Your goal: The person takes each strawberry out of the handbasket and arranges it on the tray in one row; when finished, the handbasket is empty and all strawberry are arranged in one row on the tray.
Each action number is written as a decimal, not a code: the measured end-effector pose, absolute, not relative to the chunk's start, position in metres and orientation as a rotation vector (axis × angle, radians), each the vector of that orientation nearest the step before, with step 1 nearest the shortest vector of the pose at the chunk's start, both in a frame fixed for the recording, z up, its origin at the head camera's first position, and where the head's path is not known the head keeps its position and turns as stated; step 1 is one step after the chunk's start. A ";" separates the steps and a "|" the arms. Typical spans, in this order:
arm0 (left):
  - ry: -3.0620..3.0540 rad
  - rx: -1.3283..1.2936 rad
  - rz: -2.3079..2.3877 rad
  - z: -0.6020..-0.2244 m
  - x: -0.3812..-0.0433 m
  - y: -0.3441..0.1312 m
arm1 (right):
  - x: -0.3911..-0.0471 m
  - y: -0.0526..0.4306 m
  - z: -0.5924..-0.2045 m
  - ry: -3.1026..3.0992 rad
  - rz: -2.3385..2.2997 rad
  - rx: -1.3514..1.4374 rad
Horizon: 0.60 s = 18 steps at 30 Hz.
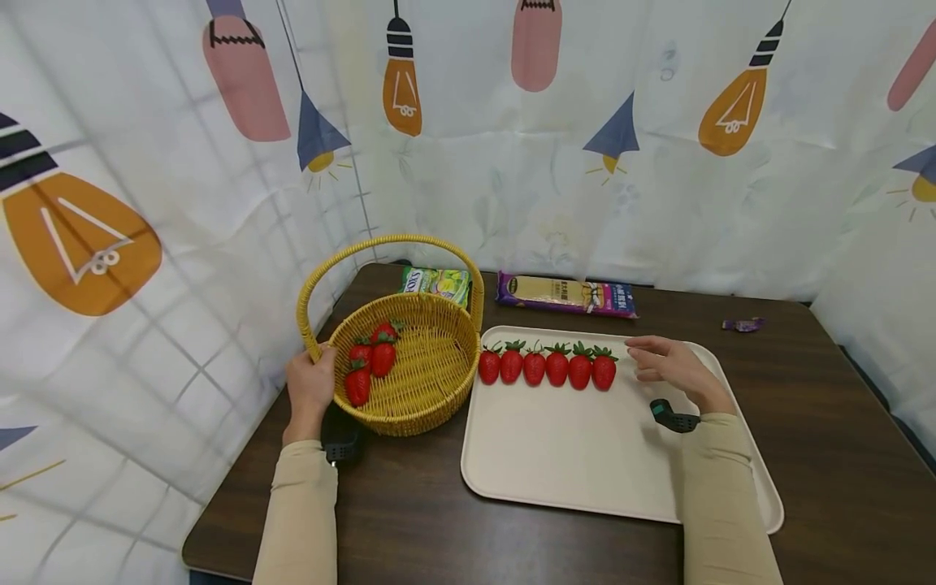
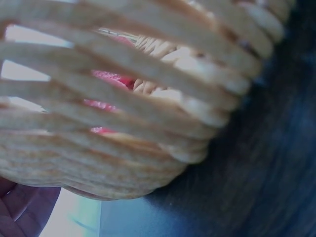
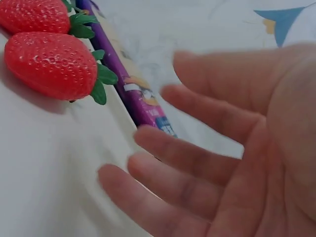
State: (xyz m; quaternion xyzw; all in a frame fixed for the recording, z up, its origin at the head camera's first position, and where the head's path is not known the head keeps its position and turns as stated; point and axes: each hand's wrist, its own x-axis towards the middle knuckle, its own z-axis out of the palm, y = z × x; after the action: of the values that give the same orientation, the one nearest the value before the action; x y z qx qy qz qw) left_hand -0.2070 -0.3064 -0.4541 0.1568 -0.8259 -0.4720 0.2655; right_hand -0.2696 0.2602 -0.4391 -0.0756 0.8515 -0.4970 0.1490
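Observation:
A yellow woven basket (image 1: 431, 410) with a tall arched handle stands at the left of the table. My left hand (image 1: 310, 386) grips it at the left side, where the handle meets the rim. Several strawberries (image 1: 357, 385) lie inside, along the basket's left wall; the left wrist view shows bits of red through the weave (image 2: 123, 163). On a cream tray (image 1: 563, 455), several more strawberries (image 1: 557, 367) form a row near the far edge, leaves pointing away. Just right of that row, my right hand (image 1: 676, 370) hovers over the tray with relaxed, spread fingers, holding nothing.
Behind the basket lies a green candy bag (image 1: 442, 284). A long purple noodle packet (image 1: 566, 294) lies beyond the tray. Toward the back right is a small purple wrapped candy (image 1: 743, 325). A patterned curtain (image 1: 497, 179) hangs behind and left of the dark table (image 1: 409, 512).

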 end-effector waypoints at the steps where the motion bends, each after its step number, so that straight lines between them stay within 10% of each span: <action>1: -2.231 0.423 -1.279 -0.454 -0.207 -0.306 | -0.270 0.262 -0.438 2.455 -1.447 -0.204; 18: -2.240 0.469 -1.257 -0.453 -0.205 -0.304 | -0.268 0.158 -0.430 2.502 -1.550 -0.428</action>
State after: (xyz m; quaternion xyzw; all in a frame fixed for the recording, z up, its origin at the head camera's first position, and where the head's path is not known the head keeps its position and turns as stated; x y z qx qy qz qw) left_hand -0.2047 -0.3040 -0.4534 0.1734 -0.8278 -0.4647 0.2623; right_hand -0.2682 0.1579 -0.4296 -0.1435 0.8383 -0.5193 0.0833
